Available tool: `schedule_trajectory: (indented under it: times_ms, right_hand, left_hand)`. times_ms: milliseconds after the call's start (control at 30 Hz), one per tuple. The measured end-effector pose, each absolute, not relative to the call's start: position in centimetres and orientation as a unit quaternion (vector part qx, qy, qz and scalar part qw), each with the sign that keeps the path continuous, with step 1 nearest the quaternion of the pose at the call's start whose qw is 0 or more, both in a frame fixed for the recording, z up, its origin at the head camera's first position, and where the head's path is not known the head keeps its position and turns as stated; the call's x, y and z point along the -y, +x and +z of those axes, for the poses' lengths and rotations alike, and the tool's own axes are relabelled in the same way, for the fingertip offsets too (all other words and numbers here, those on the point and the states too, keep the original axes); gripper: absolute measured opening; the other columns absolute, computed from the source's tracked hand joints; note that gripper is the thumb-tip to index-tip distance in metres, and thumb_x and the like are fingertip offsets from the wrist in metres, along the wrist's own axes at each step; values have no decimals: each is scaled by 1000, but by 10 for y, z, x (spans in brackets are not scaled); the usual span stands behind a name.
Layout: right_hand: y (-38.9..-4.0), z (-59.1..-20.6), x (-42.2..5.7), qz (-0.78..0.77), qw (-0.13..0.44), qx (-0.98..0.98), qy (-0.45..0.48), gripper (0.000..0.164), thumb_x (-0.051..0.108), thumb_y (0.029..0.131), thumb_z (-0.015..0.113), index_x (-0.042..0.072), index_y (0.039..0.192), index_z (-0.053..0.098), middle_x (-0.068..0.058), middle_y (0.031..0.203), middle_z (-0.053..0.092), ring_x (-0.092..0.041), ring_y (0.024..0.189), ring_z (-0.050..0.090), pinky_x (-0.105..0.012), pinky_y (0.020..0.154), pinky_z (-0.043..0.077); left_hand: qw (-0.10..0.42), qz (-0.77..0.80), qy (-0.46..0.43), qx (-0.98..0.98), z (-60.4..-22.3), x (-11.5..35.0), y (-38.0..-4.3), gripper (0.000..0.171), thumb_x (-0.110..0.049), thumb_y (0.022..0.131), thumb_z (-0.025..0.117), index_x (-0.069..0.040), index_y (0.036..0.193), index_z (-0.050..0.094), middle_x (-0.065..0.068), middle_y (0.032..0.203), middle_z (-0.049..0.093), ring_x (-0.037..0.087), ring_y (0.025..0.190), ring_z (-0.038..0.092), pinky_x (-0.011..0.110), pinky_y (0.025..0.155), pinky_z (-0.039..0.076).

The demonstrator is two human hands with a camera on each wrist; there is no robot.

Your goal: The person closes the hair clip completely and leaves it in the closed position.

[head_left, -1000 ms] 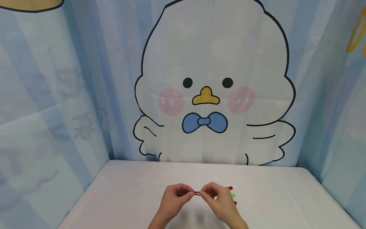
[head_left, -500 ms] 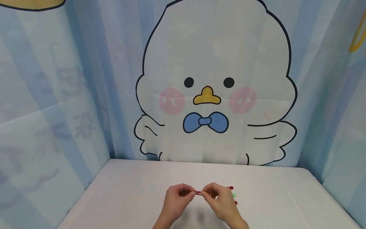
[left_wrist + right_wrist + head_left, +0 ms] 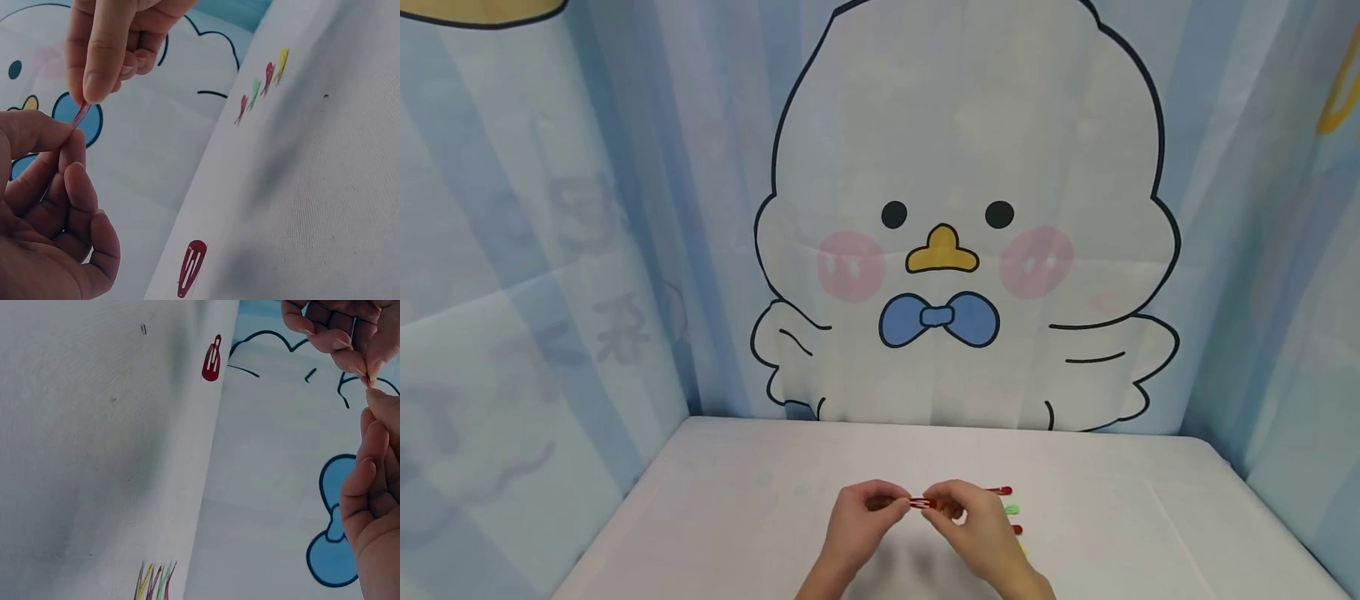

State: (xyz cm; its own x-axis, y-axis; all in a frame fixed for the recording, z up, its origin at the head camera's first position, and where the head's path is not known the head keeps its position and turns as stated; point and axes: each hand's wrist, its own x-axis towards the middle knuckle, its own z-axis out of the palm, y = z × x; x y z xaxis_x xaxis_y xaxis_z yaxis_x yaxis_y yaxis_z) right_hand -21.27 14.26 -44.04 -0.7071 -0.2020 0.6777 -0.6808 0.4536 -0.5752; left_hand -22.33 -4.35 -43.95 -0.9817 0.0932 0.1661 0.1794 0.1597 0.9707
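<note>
A red snap hair clip (image 3: pixel 921 503) is held above the table between both hands. My left hand (image 3: pixel 865 518) pinches one end of it between thumb and index finger. At the other end, my right hand (image 3: pixel 973 525) has its thumb and fingertips on the clip. The left wrist view shows only a short red strip of the held clip (image 3: pixel 80 117) between the fingertips. Lying on the table below is another red snap clip (image 3: pixel 191 269), also in the right wrist view; the left hand hides it in the head view.
Beyond the right hand a row of clips lies on the white table (image 3: pixel 737 483), among them a green clip (image 3: pixel 1012 509), a red clip (image 3: pixel 1017 530) and a yellow clip (image 3: pixel 282 62). A printed curtain (image 3: pixel 962 375) with a cartoon bird hangs behind the table's far edge.
The held clip has turned so its slotted face shows more. My right hand has shifted slightly left, and more of the row beside it shows, including a bit of yellow.
</note>
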Motion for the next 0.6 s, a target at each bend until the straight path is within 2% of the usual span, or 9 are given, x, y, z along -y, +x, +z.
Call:
schedule_trajectory:
  times_ms: [300,600]
  right_hand:
    - [-215,-443,-147,404,292,801,331,26,-6,78,82,13,93,72,13,80,62,-1,68,55,-29,57,52]
    - [-220,-446,-154,395,306,802,327,27,-3,77,84,16,92,73,15,79,62,-2,67,55,-27,58,51]
  left_hand:
    - [8,-644,-103,758,-443,47,-225,11,-10,88,77,-3,96,76,2,91,71,15,82,65,34,74,55]
    - [-6,-619,-124,775,-440,61,-230,14,-12,92,73,-3,103,74,2,94,71,19,86,65,39,77,55]
